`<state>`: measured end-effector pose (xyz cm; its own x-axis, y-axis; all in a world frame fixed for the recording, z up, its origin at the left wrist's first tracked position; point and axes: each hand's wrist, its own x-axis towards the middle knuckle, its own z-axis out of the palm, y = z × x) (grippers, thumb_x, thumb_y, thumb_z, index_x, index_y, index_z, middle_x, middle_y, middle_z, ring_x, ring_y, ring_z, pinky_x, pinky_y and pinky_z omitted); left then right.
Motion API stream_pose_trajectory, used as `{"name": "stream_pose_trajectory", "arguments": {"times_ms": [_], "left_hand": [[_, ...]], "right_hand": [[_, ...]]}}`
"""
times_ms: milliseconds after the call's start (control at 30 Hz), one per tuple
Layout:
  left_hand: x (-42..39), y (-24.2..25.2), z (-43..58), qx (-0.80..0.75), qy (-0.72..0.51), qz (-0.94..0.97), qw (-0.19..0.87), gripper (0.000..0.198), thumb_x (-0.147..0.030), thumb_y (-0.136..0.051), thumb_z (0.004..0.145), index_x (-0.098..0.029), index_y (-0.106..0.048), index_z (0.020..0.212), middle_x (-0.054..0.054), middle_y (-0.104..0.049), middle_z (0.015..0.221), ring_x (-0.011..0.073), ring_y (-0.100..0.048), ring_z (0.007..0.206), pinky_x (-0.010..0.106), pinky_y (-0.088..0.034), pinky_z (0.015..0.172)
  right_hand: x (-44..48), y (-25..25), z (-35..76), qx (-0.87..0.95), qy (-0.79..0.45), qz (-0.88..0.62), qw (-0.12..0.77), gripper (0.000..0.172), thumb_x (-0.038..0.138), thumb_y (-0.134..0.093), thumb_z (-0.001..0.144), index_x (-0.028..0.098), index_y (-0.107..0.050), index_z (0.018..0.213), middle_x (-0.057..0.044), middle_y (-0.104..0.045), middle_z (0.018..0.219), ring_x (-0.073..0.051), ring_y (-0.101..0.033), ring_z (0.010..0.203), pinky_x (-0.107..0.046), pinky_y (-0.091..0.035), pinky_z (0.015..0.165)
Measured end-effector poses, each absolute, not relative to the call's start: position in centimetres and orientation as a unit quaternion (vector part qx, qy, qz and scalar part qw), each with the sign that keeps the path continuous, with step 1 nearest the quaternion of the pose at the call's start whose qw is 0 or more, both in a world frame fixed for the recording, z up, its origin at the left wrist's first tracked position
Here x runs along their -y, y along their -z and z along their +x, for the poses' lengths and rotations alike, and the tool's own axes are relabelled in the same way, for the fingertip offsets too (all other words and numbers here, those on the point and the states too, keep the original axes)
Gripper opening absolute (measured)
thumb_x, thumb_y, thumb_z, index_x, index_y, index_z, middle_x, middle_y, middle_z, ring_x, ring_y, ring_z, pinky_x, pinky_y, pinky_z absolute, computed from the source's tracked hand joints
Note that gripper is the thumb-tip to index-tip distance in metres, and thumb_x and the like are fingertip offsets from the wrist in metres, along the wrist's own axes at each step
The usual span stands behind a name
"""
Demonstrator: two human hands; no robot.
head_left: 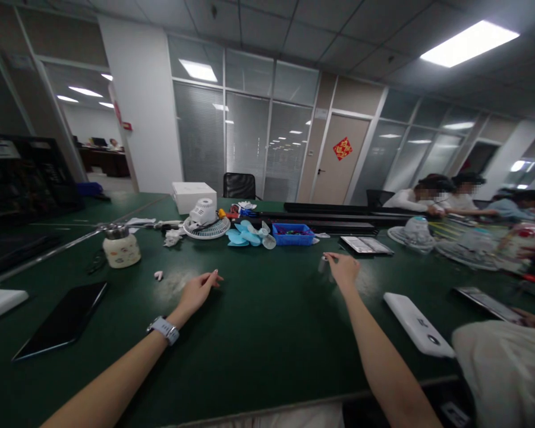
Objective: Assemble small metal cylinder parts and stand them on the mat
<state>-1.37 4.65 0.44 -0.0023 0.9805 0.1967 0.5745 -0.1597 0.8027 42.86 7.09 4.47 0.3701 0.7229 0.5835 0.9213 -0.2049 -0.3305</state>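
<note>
Low over the green tabletop at the right, my right hand (345,270) pinches with thumb and fingertips at the top of a small silver-grey cylinder (323,264). The cylinder stands about upright; its exact kind is too small to make out. My left hand (199,289), with a watch (164,329) on its wrist, rests on the table with loosely stretched fingers and nothing visible in them. Nearest to it lies a white earbud (159,276). Farther left are a cream patterned jar (122,247) and a black tablet-like slab (65,321).
Behind my hands lie a white fan part (205,223), light-blue fan blades (245,234), a blue tray (292,235) of small parts and a white box (195,198). A white power bank-like device (417,324) is right of my arm. A person's sleeve (508,362) is close at right.
</note>
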Motion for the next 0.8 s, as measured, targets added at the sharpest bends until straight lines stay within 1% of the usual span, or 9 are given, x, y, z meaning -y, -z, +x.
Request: {"name": "stream_pose_trajectory", "arguments": {"times_ms": [167, 333, 500, 633, 733, 800], "left_hand": [[-4.4, -0.7, -1.1, -0.589, -0.383, 0.664, 0.256, 0.060, -0.066, -0.037, 0.083, -0.018, -0.073, 0.094, 0.006, -0.072, 0.085, 0.0258, -0.065, 0.083, 0.034, -0.043, 0.074], [-4.0, -1.2, -0.8, -0.591, -0.381, 0.665, 0.252, 0.061, -0.066, -0.036, 0.083, -0.018, -0.073, 0.092, 0.007, -0.073, 0.084, 0.0259, -0.066, 0.083, 0.034, -0.044, 0.072], [-4.0, -1.2, -0.8, -0.591, -0.378, 0.666, 0.255, 0.061, -0.066, -0.036, 0.082, -0.019, -0.073, 0.090, 0.006, -0.072, 0.084, 0.0254, -0.065, 0.084, 0.034, -0.044, 0.075], [-4.0, -1.0, -0.9, -0.589, -0.374, 0.670, 0.255, 0.061, -0.066, -0.035, 0.083, -0.019, -0.073, 0.091, 0.006, -0.072, 0.085, 0.0254, -0.065, 0.084, 0.034, -0.043, 0.075], [-3.9, -1.1, -0.8, -0.586, -0.376, 0.672, 0.251, 0.061, -0.066, -0.036, 0.083, -0.018, -0.073, 0.090, 0.006, -0.072, 0.083, 0.0248, -0.065, 0.082, 0.034, -0.043, 0.074], [-3.8, -1.2, -0.7, -0.588, -0.377, 0.670, 0.250, 0.061, -0.066, -0.036, 0.082, -0.019, -0.073, 0.090, 0.006, -0.072, 0.082, 0.0243, -0.065, 0.080, 0.033, -0.043, 0.073]], "right_hand": [[-7.5, -4.1, 42.7, 0.550, 0.116, -0.771, 0.300, 0.032, 0.046, -0.051, 0.089, 0.029, -0.075, 0.100, -0.007, -0.073, 0.094, -0.024, -0.064, 0.086, -0.033, -0.037, 0.077], [-7.6, -4.1, 42.8, 0.531, 0.133, -0.774, 0.320, 0.033, 0.047, -0.050, 0.090, 0.028, -0.074, 0.103, -0.007, -0.073, 0.092, -0.025, -0.065, 0.088, -0.033, -0.038, 0.078], [-7.9, -4.1, 42.8, 0.535, 0.098, -0.794, 0.272, 0.036, 0.049, -0.045, 0.090, 0.030, -0.073, 0.105, -0.008, -0.073, 0.094, -0.026, -0.066, 0.088, -0.034, -0.041, 0.075], [-8.0, -4.2, 42.7, 0.539, 0.087, -0.802, 0.240, 0.040, 0.047, -0.040, 0.092, 0.030, -0.073, 0.107, -0.012, -0.072, 0.094, -0.028, -0.067, 0.090, -0.036, -0.043, 0.077], [-7.9, -4.2, 43.5, 0.550, 0.058, -0.800, 0.233, 0.044, 0.051, -0.040, 0.091, 0.028, -0.069, 0.114, -0.013, -0.071, 0.099, -0.029, -0.066, 0.093, -0.037, -0.045, 0.078], [-7.6, -4.0, 44.6, 0.566, 0.022, -0.789, 0.239, 0.052, 0.057, -0.050, 0.084, 0.026, -0.063, 0.124, -0.013, -0.070, 0.104, -0.029, -0.066, 0.095, -0.036, -0.048, 0.077]]}}
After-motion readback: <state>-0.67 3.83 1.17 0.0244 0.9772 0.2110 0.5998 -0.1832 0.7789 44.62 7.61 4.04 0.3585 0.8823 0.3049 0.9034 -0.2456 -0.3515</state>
